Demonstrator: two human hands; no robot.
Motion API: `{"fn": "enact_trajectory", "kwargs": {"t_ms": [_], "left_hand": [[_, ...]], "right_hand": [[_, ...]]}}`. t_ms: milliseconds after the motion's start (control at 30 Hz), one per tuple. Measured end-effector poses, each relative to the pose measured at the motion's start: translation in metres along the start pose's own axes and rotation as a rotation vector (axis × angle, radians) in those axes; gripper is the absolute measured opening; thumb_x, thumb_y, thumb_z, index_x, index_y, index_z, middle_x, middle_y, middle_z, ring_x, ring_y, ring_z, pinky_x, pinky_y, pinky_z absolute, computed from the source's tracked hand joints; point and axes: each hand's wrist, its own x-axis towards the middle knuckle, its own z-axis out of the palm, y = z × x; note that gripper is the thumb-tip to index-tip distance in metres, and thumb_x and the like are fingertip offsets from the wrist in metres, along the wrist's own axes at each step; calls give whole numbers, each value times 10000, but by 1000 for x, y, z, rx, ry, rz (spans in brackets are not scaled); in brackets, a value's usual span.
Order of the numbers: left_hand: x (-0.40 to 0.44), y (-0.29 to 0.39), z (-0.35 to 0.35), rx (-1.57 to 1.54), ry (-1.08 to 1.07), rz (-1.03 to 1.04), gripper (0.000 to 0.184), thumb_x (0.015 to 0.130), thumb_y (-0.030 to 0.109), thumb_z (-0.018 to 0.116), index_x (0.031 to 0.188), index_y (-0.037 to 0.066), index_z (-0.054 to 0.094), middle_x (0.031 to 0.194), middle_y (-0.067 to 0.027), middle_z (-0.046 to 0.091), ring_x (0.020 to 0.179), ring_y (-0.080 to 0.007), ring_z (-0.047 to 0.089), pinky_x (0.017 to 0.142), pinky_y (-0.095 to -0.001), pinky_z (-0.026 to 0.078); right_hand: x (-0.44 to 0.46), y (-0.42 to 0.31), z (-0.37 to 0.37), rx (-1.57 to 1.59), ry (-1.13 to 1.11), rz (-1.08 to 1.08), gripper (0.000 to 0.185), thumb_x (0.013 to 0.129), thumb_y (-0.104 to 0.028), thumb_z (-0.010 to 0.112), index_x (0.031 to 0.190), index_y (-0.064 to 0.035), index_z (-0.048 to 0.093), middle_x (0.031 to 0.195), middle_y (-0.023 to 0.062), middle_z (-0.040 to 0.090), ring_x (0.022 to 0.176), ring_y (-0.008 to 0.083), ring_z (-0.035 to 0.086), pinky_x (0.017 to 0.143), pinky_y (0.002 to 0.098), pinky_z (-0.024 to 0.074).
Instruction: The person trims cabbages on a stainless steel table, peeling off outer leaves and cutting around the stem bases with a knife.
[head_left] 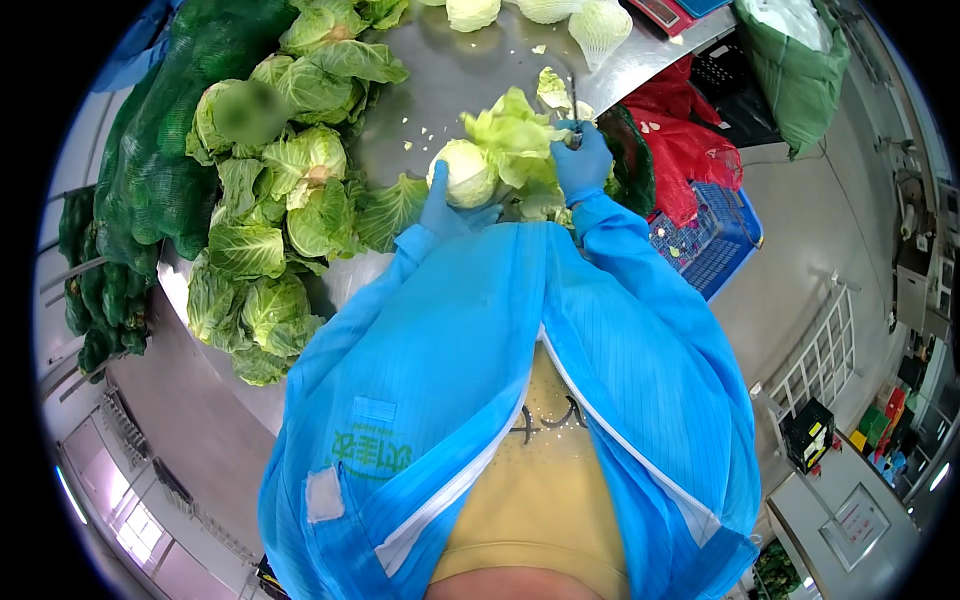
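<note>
My left hand [447,212], in a blue glove, cups a pale, peeled cabbage [465,174] from below and the left. My right hand [582,162], gloved too, is closed around a knife [574,98]; only its thin dark blade shows, pointing away from me. Loose light-green cabbage leaves [515,135] lie against the cabbage, between the two hands. Whether the right fingers also touch these leaves is hard to see. Untrimmed cabbages [300,165] with green outer leaves are heaped to the left of my left hand.
Bits of leaf lie on the metal table [420,85]. Peeled cabbages [472,12], some in white netting [600,30], sit at the far side. Right of the table are a red bag [690,150] and a blue crate [725,240]. Green mesh sacks [150,170] stand left.
</note>
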Motion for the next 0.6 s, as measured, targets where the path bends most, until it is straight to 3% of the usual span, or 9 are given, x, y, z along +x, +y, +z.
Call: {"fn": "enact_trajectory", "kwargs": {"t_ms": [133, 200, 233, 267, 333, 367, 500, 533, 600], "left_hand": [[7, 4, -19, 246, 92, 14, 907, 684, 636, 665, 1321, 70, 356, 1182, -201, 512, 1019, -330, 547, 866, -464, 455], [2, 15, -26, 1399, 216, 453, 998, 625, 514, 773, 1361, 54, 281, 1230, -238, 454, 1096, -321, 506, 902, -439, 438], [-27, 23, 8, 1501, 341, 532, 1057, 557, 355, 835, 1382, 69, 242, 1275, -250, 396, 1162, -331, 453, 955, -400, 412], [-24, 23, 10, 1498, 345, 533, 1057, 557, 355, 835, 1382, 69, 242, 1275, -250, 396, 1162, -331, 453, 955, -400, 412], [-8, 28, 12, 1713, 183, 1141, 1053, 511, 274, 866, 1367, 84, 282, 1287, -206, 400, 1189, -331, 425, 979, -408, 398], [5, 30, 11, 1749, 3, 1180, 1044, 508, 197, 856, 1373, 79, 284, 1275, -184, 426, 1179, -338, 435, 1015, -409, 361], [23, 21, 11, 1636, -113, 1068, 1084, 499, 232, 832, 1400, 106, 243, 1330, -200, 349, 1232, -343, 379, 1027, -395, 362], [22, 18, 14, 1423, -117, 957, 1073, 502, 238, 829, 1394, 96, 251, 1328, -196, 354, 1235, -330, 380, 1017, -393, 372], [18, 12, 19, 1214, -125, 836, 1062, 504, 243, 826, 1387, 85, 258, 1326, -191, 359, 1238, -318, 381, 1007, -392, 381]], "right_hand": [[16, 16, -8, -76, 67, 85, 237, 661, -146, 690, 887, -95, 638, 763, 96, 621, 667, 204, 603, 652, 322, 483], [20, 23, -13, -80, 72, 98, 242, 654, -152, 701, 886, -109, 646, 770, 98, 630, 672, 204, 613, 652, 324, 485], [22, 26, -14, -102, 88, 105, 245, 654, -155, 704, 888, -111, 648, 776, 100, 635, 675, 203, 616, 653, 323, 486], [24, 29, -14, -124, 103, 111, 247, 653, -158, 707, 889, -113, 651, 782, 102, 639, 679, 201, 619, 654, 321, 487], [24, 33, -16, -113, 110, 114, 240, 650, -161, 710, 878, -112, 654, 786, 104, 646, 678, 204, 622, 661, 319, 490], [24, 41, -17, -84, 104, 120, 259, 650, -168, 716, 894, -110, 651, 795, 103, 639, 694, 214, 620, 663, 325, 489], [19, 41, -34, -252, 135, 58, 359, 661, -207, 729, 992, -119, 621, 840, 95, 601, 746, 249, 606, 663, 344, 484], [13, 25, -40, -254, 144, 60, 359, 661, -207, 729, 992, -119, 621, 840, 95, 601, 746, 249, 606, 663, 344, 484], [-4, -7, -42, -361, 172, -308, 392, 743, -190, 701, 1096, -70, 580, 815, 93, 571, 668, 237, 584, 646, 319, 484]]}}
